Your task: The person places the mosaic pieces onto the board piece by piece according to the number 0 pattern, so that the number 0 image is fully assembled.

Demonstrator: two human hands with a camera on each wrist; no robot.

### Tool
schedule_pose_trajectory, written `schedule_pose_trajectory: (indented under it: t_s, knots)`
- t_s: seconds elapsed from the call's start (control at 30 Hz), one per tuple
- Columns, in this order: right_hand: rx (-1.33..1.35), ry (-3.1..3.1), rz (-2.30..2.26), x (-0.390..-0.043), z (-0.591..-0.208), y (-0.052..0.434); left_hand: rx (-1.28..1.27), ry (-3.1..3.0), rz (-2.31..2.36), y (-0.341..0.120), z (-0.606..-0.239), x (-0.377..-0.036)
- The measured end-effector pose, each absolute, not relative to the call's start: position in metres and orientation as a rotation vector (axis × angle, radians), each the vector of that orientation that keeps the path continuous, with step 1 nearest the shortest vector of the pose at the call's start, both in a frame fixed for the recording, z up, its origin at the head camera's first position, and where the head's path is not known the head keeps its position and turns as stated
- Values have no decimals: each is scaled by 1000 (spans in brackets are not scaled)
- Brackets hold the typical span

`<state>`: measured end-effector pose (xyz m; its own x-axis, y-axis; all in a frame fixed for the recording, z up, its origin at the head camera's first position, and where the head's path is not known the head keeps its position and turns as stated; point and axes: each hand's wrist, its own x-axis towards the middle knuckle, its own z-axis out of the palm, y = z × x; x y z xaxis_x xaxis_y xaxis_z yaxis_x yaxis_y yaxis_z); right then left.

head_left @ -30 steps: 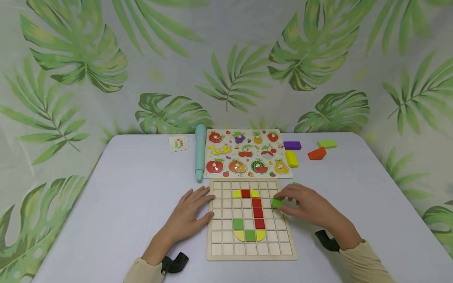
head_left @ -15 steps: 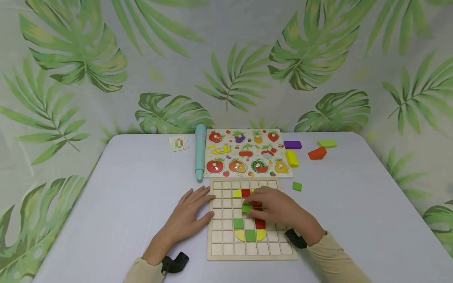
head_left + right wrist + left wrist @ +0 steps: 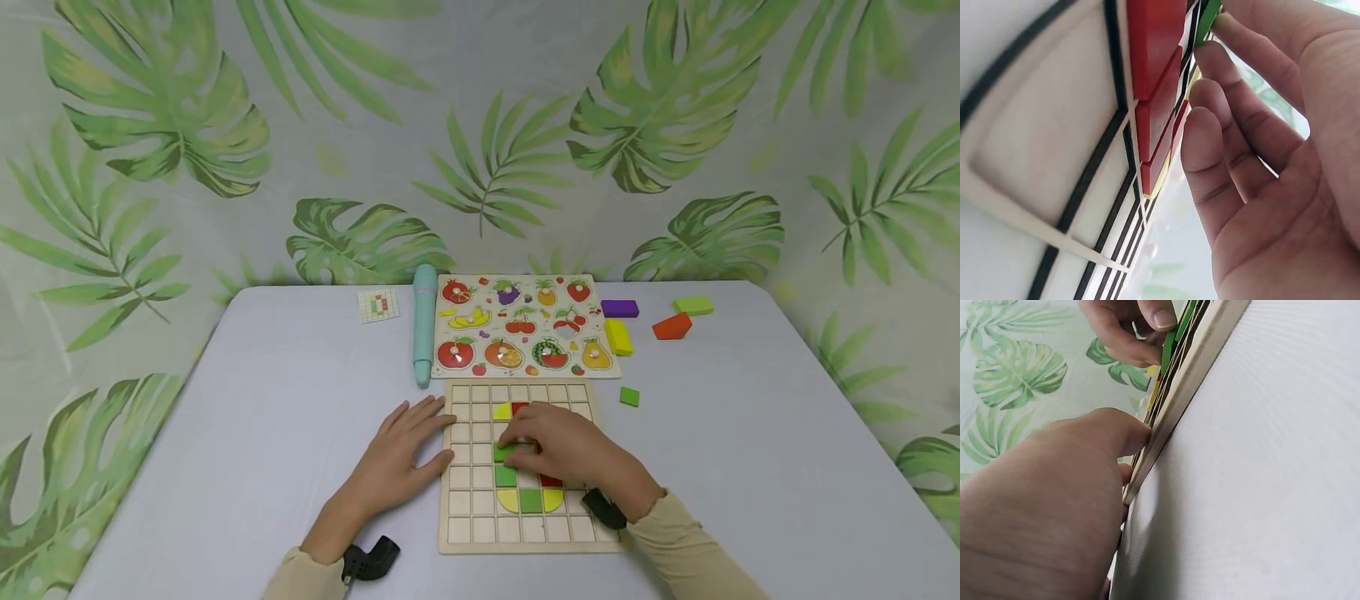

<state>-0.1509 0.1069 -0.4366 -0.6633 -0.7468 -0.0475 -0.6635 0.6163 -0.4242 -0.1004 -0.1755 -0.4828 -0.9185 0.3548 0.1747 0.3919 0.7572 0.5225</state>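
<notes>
My right hand (image 3: 566,443) pinches a green square tile (image 3: 502,454) between thumb and fingers, over the wooden grid board (image 3: 459,531). In the left wrist view the tile (image 3: 1167,355) is tilted, one edge right at the grid. Just below it, in the head view, a second green tile (image 3: 506,477) sits in its cell. Yellow rounded pieces (image 3: 507,500) and another green tile (image 3: 530,501) form the lower row. Red tiles (image 3: 1159,122) stand in a line beside the right palm. With fingers spread, my left hand (image 3: 397,457) touches the board's left edge.
Behind the board lies a fruit puzzle (image 3: 525,337), with a teal pen-shaped object (image 3: 424,325) beside it. A small pattern card (image 3: 378,305) is at the back left. One loose green tile (image 3: 630,397) and several coloured blocks, one of them orange-red (image 3: 672,326), lie to the right.
My right hand has carried the green tile leftward from the board's right side to a cell above the placed green tile. The left hand has stayed put.
</notes>
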Motion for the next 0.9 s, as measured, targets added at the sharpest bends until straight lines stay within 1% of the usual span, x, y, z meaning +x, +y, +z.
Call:
schedule_pose_trajectory:
  t_s: [0.27,0.47,0.63,0.9]
  knots:
    - [-1156,2626,-580,-149,-437,107,-611,-2887,-861,-176,-483,-101]
    - [-1071,2671,-579,-150,-435,119,-613,-2883,-865,-175,-484,-101]
    - [-1002,2738,-600,-156,-430,143,-617,-2878,-865,-175,-484,-101]
    - [-898,2905,-610,-169,-433,197,-615,-2880,-880,-175,-485,-102]
